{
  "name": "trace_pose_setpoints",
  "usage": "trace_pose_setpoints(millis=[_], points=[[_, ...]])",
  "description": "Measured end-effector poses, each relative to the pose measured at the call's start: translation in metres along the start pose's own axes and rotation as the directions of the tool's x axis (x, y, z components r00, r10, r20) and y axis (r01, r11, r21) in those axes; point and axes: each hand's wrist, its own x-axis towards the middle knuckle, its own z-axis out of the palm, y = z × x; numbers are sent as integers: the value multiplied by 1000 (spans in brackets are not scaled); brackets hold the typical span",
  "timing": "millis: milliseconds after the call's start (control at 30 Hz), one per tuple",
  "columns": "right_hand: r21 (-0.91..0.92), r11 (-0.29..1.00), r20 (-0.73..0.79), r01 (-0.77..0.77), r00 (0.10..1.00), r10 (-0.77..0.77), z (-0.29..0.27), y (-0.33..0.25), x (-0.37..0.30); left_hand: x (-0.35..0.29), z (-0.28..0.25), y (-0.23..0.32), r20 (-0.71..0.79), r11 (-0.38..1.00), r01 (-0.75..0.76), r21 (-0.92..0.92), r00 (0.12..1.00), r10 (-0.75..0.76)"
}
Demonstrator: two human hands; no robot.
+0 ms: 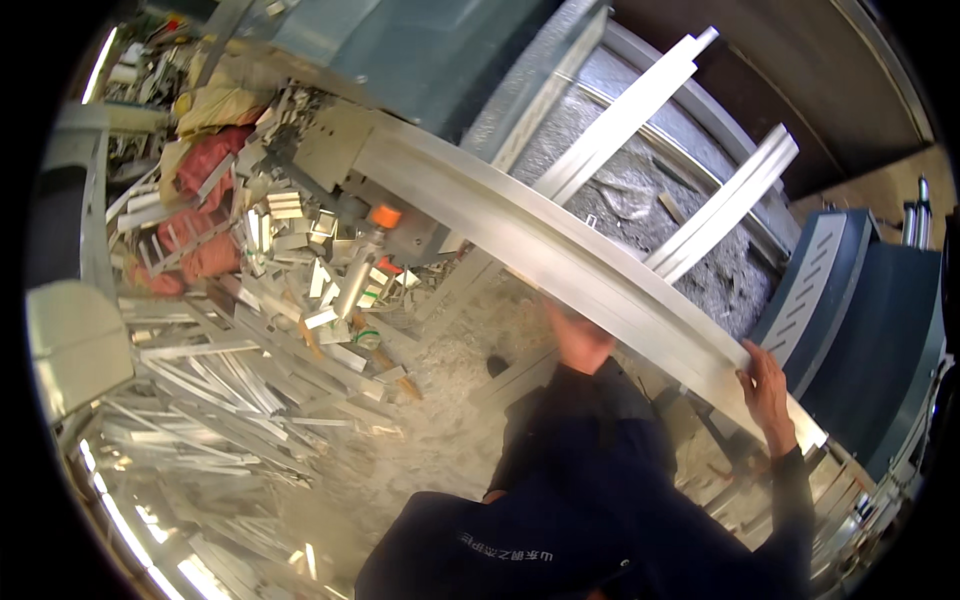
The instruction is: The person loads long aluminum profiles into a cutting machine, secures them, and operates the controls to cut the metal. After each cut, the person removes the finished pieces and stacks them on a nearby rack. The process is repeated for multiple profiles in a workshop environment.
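Note:
A long silvery aluminium profile (560,255) runs slantwise from the upper left to the lower right in front of me. My right hand (768,395) grips it close to its lower right end, with the fingers over the far edge and the thumb on the face. My left hand (583,343) is at the near edge around the middle of the profile. It is smeared by motion, and its fingers are hidden at or under the metal, so its grip does not show.
Two pale metal bars (725,205) stretch away beyond the profile over a dusty grey machine bed (630,195). A blue-grey machine housing (400,60) stands at the top. Several metal offcuts (220,390) heap on the left floor, near a cylinder with an orange cap (385,216).

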Motion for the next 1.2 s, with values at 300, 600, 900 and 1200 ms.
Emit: trace_pose_setpoints(millis=[300,600,900,1200], points=[[-161,987,264,-24,962,66,-9,9,-5,31,2,-31,248,975,-178,-133,947,207],[-368,864,17,344,931,-364,27,-58,-51,-30,26,3,328,932,-358,-49,876,354],[-390,782,75,487,863,-500,25,-184,-49,-70,-28,131,711,-117,-874,471,298,637],[-300,402,367,865,494,-788,54,-245,77,-154,-35,187,781,-723,558,407,199,593]])
